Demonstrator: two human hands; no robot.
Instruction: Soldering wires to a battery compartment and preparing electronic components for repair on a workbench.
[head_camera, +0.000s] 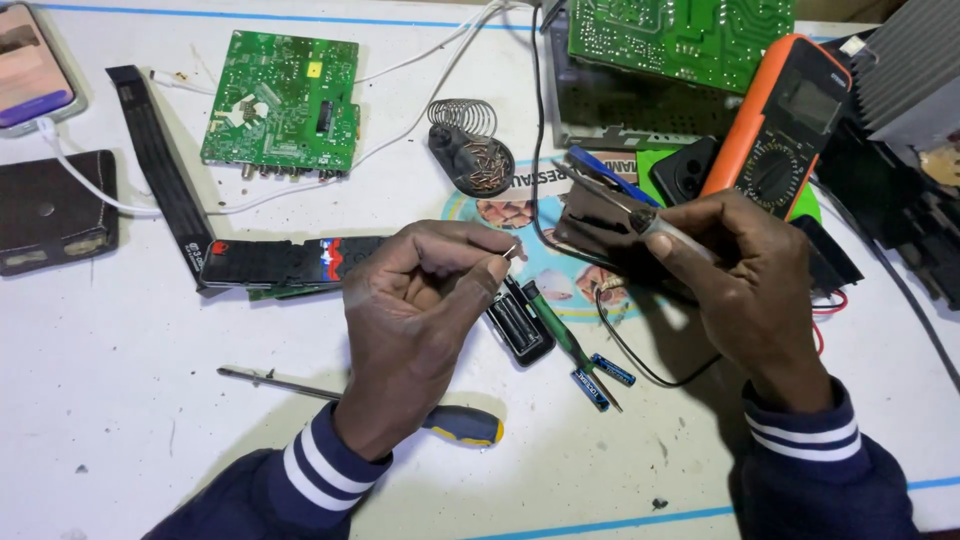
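Far left, a phone (30, 68) sits at the table's (120, 400) edge with a white cable running off it, and a dark leather wallet (52, 210) lies just below. Next along, a black ribbon cable (160, 160) slants down toward a black remote control (285, 262), and a small green circuit board (283, 103) lies above that. Down near the front edge, a screwdriver (380, 400) with a blue and yellow handle passes under the left wrist.

Now the left hand (420, 320): thumb and forefinger pressed tight together, pinching a tiny metal piece (512, 251) at their tips, other fingers curled in. The piece is too small to name. Right beneath it lies a black battery holder (520, 322), then a green-handled tool (565, 340) and 2 small blue batteries (603, 379) beside it. Above, a black stand with a wire coil (468, 150).

Over to the right hand (750, 290): closed around a soldering iron (620, 205), held like a pen, tip aimed left toward the pinched piece but not touching. Behind it, an orange multimeter (790, 120) and a large green circuit board (680, 35).
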